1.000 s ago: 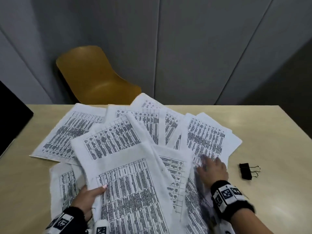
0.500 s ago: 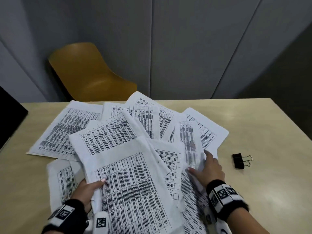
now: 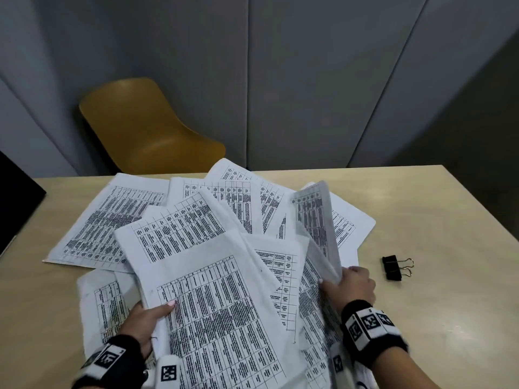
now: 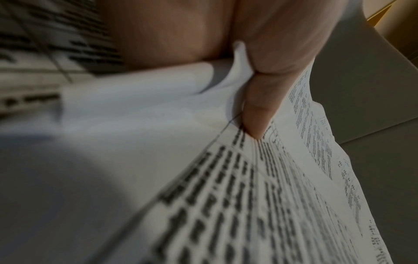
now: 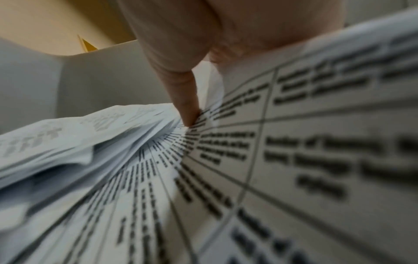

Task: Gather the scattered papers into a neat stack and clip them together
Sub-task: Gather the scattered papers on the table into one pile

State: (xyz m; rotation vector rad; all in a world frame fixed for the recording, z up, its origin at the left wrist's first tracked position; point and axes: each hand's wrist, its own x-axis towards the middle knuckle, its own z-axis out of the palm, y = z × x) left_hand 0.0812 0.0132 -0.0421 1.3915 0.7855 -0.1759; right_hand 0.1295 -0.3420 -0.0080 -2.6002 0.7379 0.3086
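Several printed sheets with tables (image 3: 179,228) lie fanned and overlapping across the beige table (image 3: 449,318). My left hand (image 3: 146,318) pinches the left edge of the big front sheet (image 3: 219,318), thumb on top; the left wrist view shows the thumb (image 4: 260,110) pressed on that paper (image 4: 248,196). My right hand (image 3: 351,284) grips the near end of a sheet (image 3: 314,220) lifted and curled upright at the right of the pile. In the right wrist view the thumb (image 5: 187,107) presses on printed sheets (image 5: 271,160). A black binder clip (image 3: 393,268) lies on the table right of that hand.
A mustard-yellow chair (image 3: 146,127) stands behind the table's far edge, against grey wall panels. A black object (image 3: 16,203) sits at the left edge. Bare tabletop shows to the right and front right of the clip.
My right hand went from pressing flat on the right-hand sheets to gripping one, dragging it inward and lifting it upright. The left hand kept its hold on the front sheet.
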